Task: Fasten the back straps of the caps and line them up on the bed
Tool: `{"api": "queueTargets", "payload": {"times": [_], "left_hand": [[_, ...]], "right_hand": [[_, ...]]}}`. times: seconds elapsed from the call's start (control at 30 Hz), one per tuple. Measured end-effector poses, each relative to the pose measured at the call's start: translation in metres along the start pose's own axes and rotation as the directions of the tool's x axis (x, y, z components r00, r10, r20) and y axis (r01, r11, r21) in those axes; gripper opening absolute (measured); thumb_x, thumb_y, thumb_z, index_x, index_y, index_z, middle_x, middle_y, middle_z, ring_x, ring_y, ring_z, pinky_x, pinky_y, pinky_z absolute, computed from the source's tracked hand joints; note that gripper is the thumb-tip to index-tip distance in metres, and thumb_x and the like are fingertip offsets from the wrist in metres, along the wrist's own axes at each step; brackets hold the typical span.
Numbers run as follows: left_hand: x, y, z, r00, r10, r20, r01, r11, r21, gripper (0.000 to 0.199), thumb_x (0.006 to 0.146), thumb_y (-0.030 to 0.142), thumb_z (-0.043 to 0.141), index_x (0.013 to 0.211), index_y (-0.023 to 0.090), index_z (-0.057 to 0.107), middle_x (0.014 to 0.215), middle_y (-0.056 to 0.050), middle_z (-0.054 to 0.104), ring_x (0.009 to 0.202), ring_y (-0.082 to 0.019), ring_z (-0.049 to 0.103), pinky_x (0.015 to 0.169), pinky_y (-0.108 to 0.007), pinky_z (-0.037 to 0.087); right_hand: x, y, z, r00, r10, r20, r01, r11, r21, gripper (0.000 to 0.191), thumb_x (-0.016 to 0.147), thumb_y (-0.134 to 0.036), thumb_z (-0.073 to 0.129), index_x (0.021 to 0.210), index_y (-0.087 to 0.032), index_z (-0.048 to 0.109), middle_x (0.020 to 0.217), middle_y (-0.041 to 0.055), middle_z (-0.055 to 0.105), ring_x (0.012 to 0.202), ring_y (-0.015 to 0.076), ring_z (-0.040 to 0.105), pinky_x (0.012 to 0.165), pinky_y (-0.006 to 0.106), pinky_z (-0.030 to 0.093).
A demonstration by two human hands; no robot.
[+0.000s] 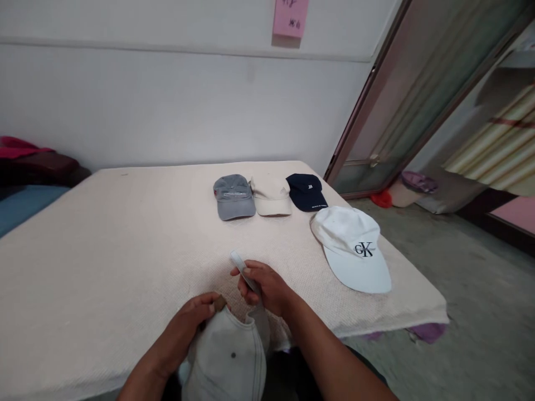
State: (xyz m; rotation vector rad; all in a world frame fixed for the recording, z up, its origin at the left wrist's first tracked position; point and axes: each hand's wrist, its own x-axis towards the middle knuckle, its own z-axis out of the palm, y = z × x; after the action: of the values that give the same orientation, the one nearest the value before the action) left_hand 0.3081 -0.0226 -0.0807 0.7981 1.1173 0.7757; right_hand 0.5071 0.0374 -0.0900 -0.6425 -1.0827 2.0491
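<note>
A light grey baseball cap [229,353] lies at the near edge of the bed, its back opening turned away from me. My left hand [194,314] pinches the brown tab at one side of that opening. In my right hand [261,287] is the cap's loose pale strap, its end sticking up past the fingers. The strap and the tab are apart. Part of the cap runs out of view at the bottom.
Beyond my hands a grey-blue cap [234,197], a cream cap [271,195] and a navy cap [307,192] stand in a row. A larger white cap [351,245] with black letters lies to the right on the cream bedspread [104,250]. A wall rises behind.
</note>
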Motion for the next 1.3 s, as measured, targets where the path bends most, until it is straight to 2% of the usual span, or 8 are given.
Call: {"api": "queueTargets", "payload": {"times": [0.23,0.4,0.6,0.7,0.87,1.0,1.17,1.3], "left_hand": [[-0.0028,0.0066,0.0064,1.000,-0.018,0.003,0.018,1.000,-0.014,0.017,0.075,0.032,0.064,0.078,0.016,0.067,0.068,-0.001,0.065,0.059,-0.016,0.054,0.059,-0.025,0.038],[-0.0052,0.0087,0.0033,0.999,-0.006,0.034,0.010,0.994,-0.108,0.015,0.076,0.031,0.065,0.081,0.017,0.070,0.073,-0.002,0.069,0.068,-0.017,0.059,0.067,-0.026,0.041],[-0.0078,0.0085,0.0008,0.997,0.015,0.079,-0.003,0.988,-0.158,0.015,0.077,0.029,0.065,0.078,0.015,0.069,0.077,-0.006,0.069,0.072,-0.019,0.061,0.067,-0.028,0.042],[-0.0081,0.0086,0.0017,0.998,0.003,0.056,0.006,0.987,-0.158,0.015,0.075,0.030,0.067,0.077,0.015,0.069,0.075,-0.005,0.070,0.067,-0.017,0.060,0.064,-0.026,0.042],[-0.0075,0.0081,0.0033,0.999,-0.002,0.052,0.012,0.980,-0.197,0.016,0.075,0.031,0.068,0.076,0.015,0.069,0.073,-0.006,0.070,0.064,-0.016,0.060,0.063,-0.026,0.044],[-0.0072,0.0052,0.0028,0.999,0.013,0.044,-0.003,0.974,-0.227,0.015,0.073,0.029,0.070,0.077,0.014,0.069,0.071,-0.005,0.069,0.063,-0.015,0.060,0.062,-0.024,0.044],[-0.0062,0.0009,-0.0011,1.000,0.005,0.017,-0.001,0.973,-0.230,0.016,0.072,0.029,0.072,0.077,0.015,0.069,0.069,-0.004,0.068,0.059,-0.013,0.057,0.058,-0.022,0.042],[-0.0061,0.0013,-0.0020,0.998,0.023,0.061,-0.011,0.982,-0.188,0.015,0.076,0.030,0.067,0.074,0.015,0.068,0.070,-0.004,0.068,0.061,-0.013,0.057,0.058,-0.023,0.041]], "right_hand": [[0.0037,0.0021,0.0067,1.000,0.007,0.022,-0.007,1.000,-0.001,0.028,0.089,-0.037,0.045,0.099,-0.014,0.057,0.060,-0.0020,0.055,0.039,0.0047,0.035,0.042,0.020,0.028],[0.0020,0.0021,0.0062,0.995,0.049,0.084,-0.051,0.999,0.020,0.027,0.089,-0.039,0.049,0.095,-0.014,0.058,0.058,-0.0037,0.054,0.036,0.0028,0.029,0.039,0.020,0.021],[0.0000,0.0010,0.0033,0.992,0.092,0.089,-0.095,0.995,0.019,0.023,0.080,-0.034,0.061,0.079,-0.012,0.058,0.064,0.0009,0.058,0.044,0.0047,0.042,0.043,0.020,0.027],[-0.0007,-0.0002,0.0044,0.989,0.114,0.092,-0.119,0.992,0.042,0.018,0.075,-0.029,0.063,0.075,-0.013,0.056,0.060,-0.0013,0.054,0.042,0.0040,0.038,0.042,0.020,0.023],[-0.0028,-0.0026,0.0076,0.972,0.195,0.129,-0.198,0.980,0.008,0.012,0.073,-0.023,0.063,0.079,-0.015,0.056,0.052,-0.0051,0.049,0.039,0.0038,0.034,0.039,0.018,0.018],[-0.0042,-0.0019,0.0084,0.961,0.199,0.192,-0.194,0.980,-0.048,0.018,0.078,-0.030,0.063,0.084,-0.015,0.057,0.050,-0.0067,0.046,0.038,0.0037,0.033,0.037,0.018,0.018],[-0.0039,-0.0005,0.0069,0.970,0.179,0.163,-0.163,0.981,-0.108,0.019,0.076,-0.032,0.066,0.079,-0.014,0.059,0.056,-0.0041,0.053,0.043,0.0044,0.041,0.041,0.018,0.027],[-0.0035,-0.0018,0.0059,0.984,0.123,0.126,-0.105,0.984,-0.141,0.017,0.077,-0.030,0.064,0.076,-0.013,0.059,0.066,0.0003,0.060,0.050,0.0066,0.050,0.049,0.020,0.037]]}}
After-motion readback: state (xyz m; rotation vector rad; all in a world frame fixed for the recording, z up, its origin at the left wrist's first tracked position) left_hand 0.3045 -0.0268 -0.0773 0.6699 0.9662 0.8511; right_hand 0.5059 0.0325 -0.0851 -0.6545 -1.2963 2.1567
